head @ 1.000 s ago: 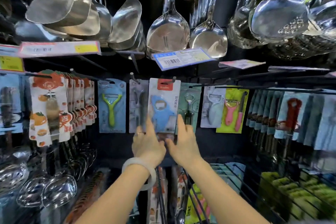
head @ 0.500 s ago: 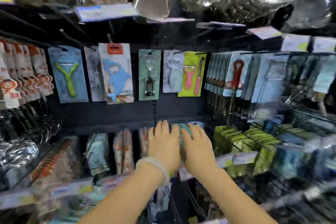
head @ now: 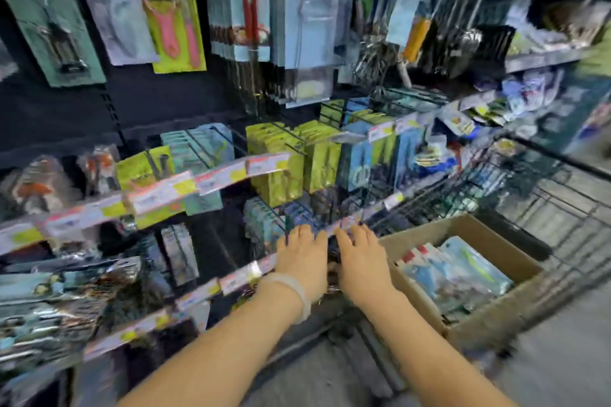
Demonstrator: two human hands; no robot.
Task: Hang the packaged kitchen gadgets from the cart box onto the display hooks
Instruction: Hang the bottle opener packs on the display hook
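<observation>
We see both hands empty, fingers spread: left hand [head: 302, 258], right hand [head: 360, 261]. Flat blue carded gadget packs [head: 453, 271] lie in brown cardboard box [head: 496, 311]; probably light, stiff, slick — pinch card's top edge.

Blue packaged gadgets [head: 453, 274] are lying stacked, leaning, inside the open cardboard box [head: 489, 317] in the wire cart [head: 562, 195]; more packs are hanging on display hooks [head: 284, 132].
</observation>
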